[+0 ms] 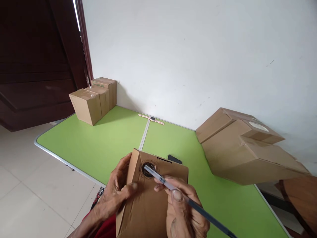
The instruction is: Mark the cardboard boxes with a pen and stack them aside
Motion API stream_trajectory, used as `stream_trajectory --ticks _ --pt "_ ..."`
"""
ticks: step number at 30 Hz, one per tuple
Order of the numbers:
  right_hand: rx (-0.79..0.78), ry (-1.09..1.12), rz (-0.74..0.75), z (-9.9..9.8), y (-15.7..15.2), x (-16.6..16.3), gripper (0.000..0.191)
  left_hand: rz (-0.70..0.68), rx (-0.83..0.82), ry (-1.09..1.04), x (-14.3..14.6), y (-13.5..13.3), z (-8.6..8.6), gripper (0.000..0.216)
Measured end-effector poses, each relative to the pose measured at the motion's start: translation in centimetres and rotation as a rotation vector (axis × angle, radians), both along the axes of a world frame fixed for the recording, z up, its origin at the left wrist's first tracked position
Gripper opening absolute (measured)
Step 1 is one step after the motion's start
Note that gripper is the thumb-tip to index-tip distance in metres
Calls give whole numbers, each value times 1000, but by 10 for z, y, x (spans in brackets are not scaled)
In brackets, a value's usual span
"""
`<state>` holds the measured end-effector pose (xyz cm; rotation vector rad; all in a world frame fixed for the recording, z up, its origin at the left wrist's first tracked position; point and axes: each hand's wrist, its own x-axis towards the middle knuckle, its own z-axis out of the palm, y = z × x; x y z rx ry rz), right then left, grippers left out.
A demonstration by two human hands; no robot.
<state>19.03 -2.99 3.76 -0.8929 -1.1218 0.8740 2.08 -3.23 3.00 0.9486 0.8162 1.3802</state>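
Note:
A small cardboard box (146,205) is tilted up at the near edge of the green table (106,142). My left hand (116,191) grips its left side, thumb pressed on the top face. My right hand (183,208) holds a pen (173,188) in a pinch. The pen's tip rests on a dark scribbled circle (148,169) near the box's far edge. A dark object (174,159) peeks out behind the box.
Three small cardboard boxes (94,99) stand at the table's far left corner. Larger cardboard boxes (245,148) lie stacked at the right. A wristwatch (151,119) lies by the white wall. A dark wooden door (37,59) is at the left; tiled floor below.

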Motion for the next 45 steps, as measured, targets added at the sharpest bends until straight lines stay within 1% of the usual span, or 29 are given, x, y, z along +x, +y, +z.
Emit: stream_trajectory --ticks 2,3,6,7,9,10,11,12,14,15,16,17,20,21,23,27,31,36,40,45 --pt "-10 83 48 5 4 7 17 15 -16 13 -2 3 -4 83" --pt "-42 126 96 9 5 12 18 26 -30 19 -4 4 -7 84" --pt "-223 162 301 21 2 25 14 61 -79 77 -10 9 -17 84" --pt "-280 159 353 24 0 28 24 71 -88 103 -11 10 -20 83" --pt "-366 187 415 27 -5 33 63 81 -98 124 -11 12 -24 81" --pt "-391 218 421 27 -7 35 76 77 -103 115 -10 12 -24 81" --pt "-402 253 431 26 -8 37 79 70 -107 103 -9 12 -25 82" --pt "-401 281 474 25 -8 39 74 59 -111 91 -8 12 -25 83" --pt "-360 311 605 24 -6 43 51 46 -113 80 -6 12 -25 84" --pt "-329 316 651 25 -4 44 43 42 -113 82 -6 13 -25 84" --pt "-291 320 672 26 -3 45 40 41 -110 86 -5 13 -25 84" --pt "-256 327 651 27 -1 45 38 41 -107 89 -5 13 -25 84" --pt "-163 323 460 31 -1 38 15 37 -105 93 -4 14 -25 83" --pt "-129 301 413 30 -1 35 12 33 -107 92 -4 14 -25 84" --pt "-79 243 324 24 -3 27 13 25 -114 95 -3 13 -24 85" --pt "-83 158 217 4 -2 14 30 9 -106 114 -2 10 -25 83" --pt "-93 134 157 -10 2 5 33 9 -96 119 -3 9 -25 85" --pt "-176 70 97 -18 7 2 26 -3 -81 100 -3 9 -20 85" --pt "-163 26 86 -20 8 0 26 -2 -56 89 -3 9 -20 82" --pt "-139 -2 46 -18 10 4 30 20 -64 88 -6 9 -26 80"
